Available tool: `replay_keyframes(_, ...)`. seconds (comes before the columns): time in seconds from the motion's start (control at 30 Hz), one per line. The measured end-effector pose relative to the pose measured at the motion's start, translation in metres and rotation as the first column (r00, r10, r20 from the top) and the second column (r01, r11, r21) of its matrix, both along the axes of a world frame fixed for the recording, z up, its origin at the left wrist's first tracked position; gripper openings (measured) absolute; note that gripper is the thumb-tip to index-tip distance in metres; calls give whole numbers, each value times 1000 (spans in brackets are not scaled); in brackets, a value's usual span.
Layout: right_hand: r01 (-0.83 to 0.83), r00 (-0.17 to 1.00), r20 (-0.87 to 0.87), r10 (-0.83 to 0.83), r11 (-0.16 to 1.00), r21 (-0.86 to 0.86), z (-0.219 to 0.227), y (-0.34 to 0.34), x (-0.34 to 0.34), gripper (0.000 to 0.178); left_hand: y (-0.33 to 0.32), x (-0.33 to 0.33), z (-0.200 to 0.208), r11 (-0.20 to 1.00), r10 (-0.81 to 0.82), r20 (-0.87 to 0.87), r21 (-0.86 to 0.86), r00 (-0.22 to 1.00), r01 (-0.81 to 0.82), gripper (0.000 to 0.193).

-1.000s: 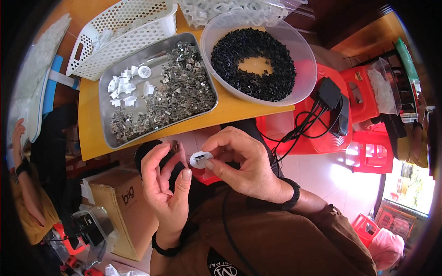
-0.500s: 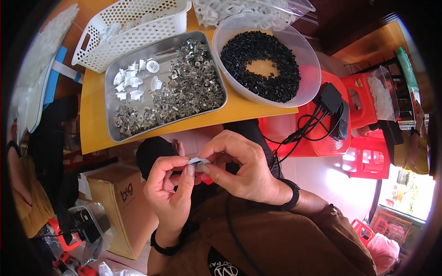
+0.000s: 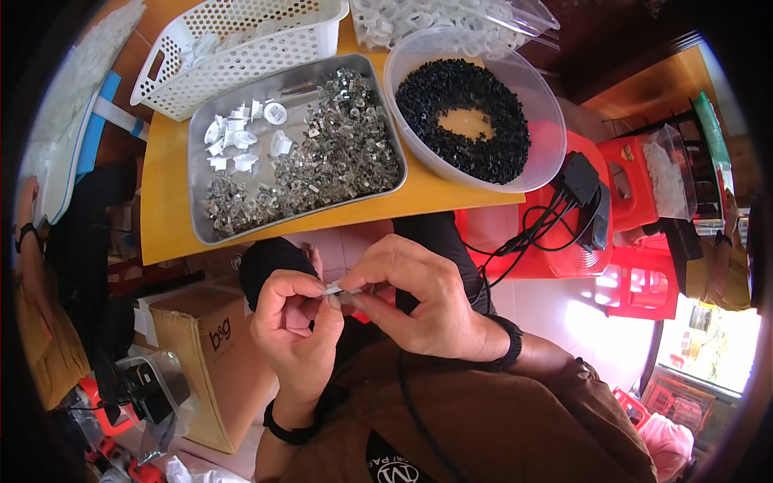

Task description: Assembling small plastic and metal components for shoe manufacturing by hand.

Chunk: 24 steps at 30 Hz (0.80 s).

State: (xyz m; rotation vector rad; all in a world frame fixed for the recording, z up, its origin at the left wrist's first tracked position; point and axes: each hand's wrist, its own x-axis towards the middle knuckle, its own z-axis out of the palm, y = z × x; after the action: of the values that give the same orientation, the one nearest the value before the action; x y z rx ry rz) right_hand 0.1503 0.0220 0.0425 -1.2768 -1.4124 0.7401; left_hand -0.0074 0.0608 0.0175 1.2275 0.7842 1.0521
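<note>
A small white plastic part (image 3: 335,290) is held between both my hands over my lap, just off the table's front edge. The thumb and fingers of my left hand (image 3: 291,330) pinch its left side. My right hand (image 3: 431,304) grips the other side with thumb and fingertips, covering much of it. On the table, a metal tray (image 3: 196,187) contains a heap of small clear plastic pieces (image 3: 342,153). Several white round plastic parts (image 3: 235,138) lie in its left portion.
Beside the tray on the yellow table (image 3: 475,196) stands a clear tub (image 3: 554,141) of small black pieces (image 3: 423,97). Behind are a white perforated basket (image 3: 266,66) and a container of whitish rings (image 3: 435,20). Black cables (image 3: 527,233) hang at right; a cardboard box (image 3: 213,362) stands left.
The white part has turned between my fingers, and the dark spot on it no longer shows. My right fingers have shifted over it. The table appears slightly farther right in view.
</note>
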Motion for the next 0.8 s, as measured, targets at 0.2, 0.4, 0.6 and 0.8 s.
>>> replay_keyframes(0.2,91,995,-36,-92,995,-30,-4,-1,-5,22,-3,9,6,999,42,9,-34,999,-41,22)
replay_keyframes(0.4,38,993,111,-44,998,54,0,0,-12,22,1,0,2,973,47,-150,231,987,-12,25)
replay_keyframes(0.6,25,988,148,-40,995,99,-1,4,-18,22,2,-4,0,947,121,-196,315,973,-54,28)
replay_keyframes(0.8,14,984,178,-32,995,102,-3,5,-19,23,4,-5,-4,923,228,-265,367,937,-121,25)
